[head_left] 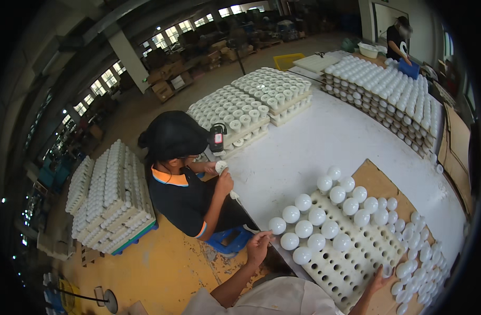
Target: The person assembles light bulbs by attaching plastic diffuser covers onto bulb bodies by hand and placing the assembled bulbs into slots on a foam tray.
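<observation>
A white foam tray (351,262) with rows of round holes lies before me. Several white globe light bulbs (304,229) stand on its left and far parts. At the tray's left edge is my left hand (258,249), close to the leftmost bulb (277,226); its fingers are drawn together, and what they hold, if anything, is too small to make out. By the tray's near right corner, my right hand (376,281) has its fingers closed on a pale translucent bulb (387,271). Many loose bulbs (420,257) lie just right of it.
A brown cardboard sheet (374,176) lies under the tray on the white table (314,142). At my left a seated co-worker (177,178) holds a round white part (220,167). Stacked trays of bulbs (382,94) stand at the far right, others (112,199) on the left floor.
</observation>
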`<state>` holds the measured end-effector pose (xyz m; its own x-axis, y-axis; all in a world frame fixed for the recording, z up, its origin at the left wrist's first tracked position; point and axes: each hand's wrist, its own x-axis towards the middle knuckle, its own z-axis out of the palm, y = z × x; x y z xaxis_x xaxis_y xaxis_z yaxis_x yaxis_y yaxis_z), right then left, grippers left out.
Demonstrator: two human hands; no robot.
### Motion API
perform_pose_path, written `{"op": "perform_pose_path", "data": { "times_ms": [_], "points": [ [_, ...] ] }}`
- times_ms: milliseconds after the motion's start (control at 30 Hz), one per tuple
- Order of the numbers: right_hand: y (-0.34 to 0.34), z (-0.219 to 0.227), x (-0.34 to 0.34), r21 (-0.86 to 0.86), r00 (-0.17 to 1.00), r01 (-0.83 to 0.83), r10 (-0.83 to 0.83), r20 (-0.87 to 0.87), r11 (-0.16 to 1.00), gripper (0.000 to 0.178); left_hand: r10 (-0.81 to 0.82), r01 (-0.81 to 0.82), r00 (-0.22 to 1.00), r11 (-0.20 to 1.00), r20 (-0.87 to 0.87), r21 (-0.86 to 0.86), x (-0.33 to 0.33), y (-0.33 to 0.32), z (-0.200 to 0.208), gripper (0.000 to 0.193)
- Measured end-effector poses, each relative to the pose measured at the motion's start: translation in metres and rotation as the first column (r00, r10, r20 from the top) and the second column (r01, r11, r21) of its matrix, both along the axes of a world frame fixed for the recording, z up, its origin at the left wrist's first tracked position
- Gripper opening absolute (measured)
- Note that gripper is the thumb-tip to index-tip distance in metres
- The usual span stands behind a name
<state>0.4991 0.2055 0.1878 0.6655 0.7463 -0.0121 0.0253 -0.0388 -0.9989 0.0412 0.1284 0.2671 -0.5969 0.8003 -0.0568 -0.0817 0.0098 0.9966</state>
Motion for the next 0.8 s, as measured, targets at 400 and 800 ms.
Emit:
{"op": "perform_pose_path", "data": {
  "times_ms": [400, 800],
  "points": [
    [-0.002, -0.028, 0.002, 0.217, 0.96, -0.052, -0.011, 0.279, 0.975, 0.066, 0.314, -0.241, 0.92, 0.925, 0.235, -0.293, -0.018, 0.029, -0.083, 0.016],
    [-0.002, -0.007, -0.012, 0.172, 0.973, -0.058, 0.018, 0.229, 0.983, 0.066, 0.289, -0.217, 0.929, 0.931, 0.23, -0.293, -0.012, 0.026, -0.098, 0.016]
  ]
}}
